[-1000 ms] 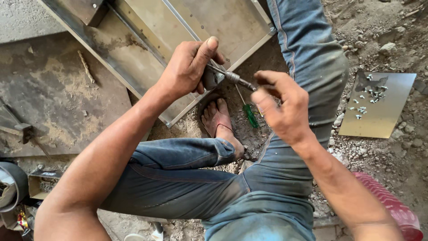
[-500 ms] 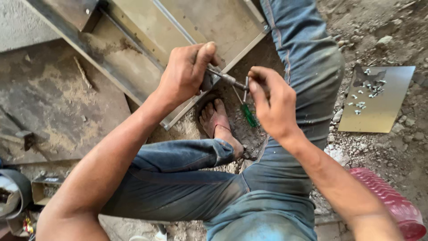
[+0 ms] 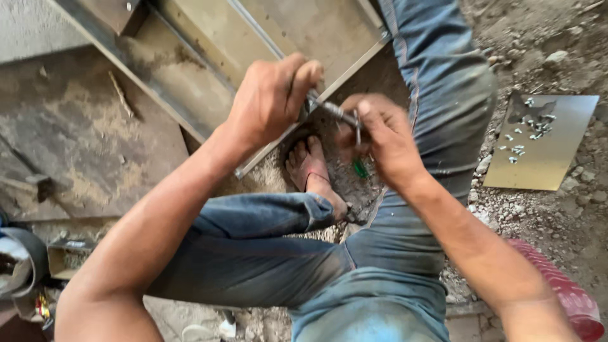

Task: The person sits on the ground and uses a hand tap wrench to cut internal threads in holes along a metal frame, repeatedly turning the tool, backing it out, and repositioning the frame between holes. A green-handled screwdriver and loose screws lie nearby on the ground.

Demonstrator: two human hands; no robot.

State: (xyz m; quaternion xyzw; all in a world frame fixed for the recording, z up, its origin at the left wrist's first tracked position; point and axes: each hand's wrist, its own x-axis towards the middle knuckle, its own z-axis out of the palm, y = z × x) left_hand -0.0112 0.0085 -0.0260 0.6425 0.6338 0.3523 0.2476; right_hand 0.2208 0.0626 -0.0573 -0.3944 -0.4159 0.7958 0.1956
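Note:
My left hand (image 3: 272, 98) is closed around the body of a tool whose thin metal shaft (image 3: 334, 113) sticks out to the right. My right hand (image 3: 380, 136) pinches the tip of that shaft with its fingers, and a small green piece (image 3: 360, 168) shows just below them. Both hands hover over my bare foot (image 3: 311, 171) and my jeans-clad legs (image 3: 266, 247). The edge of a large metal frame panel (image 3: 316, 38) runs right under the hands. What the right fingertips hold at the tip is hidden.
A flat metal plate (image 3: 557, 158) with several small screws (image 3: 529, 126) lies on the gravel at the right. A red ribbed object (image 3: 563, 291) sits at the lower right. Steel sheet and an angle bar (image 3: 95, 31) lie at the left, a round grey container (image 3: 19, 263) at the lower left.
Both hands have shifted slightly left and down along the panel edge. The right fingers have closed in more tightly on the shaft tip.

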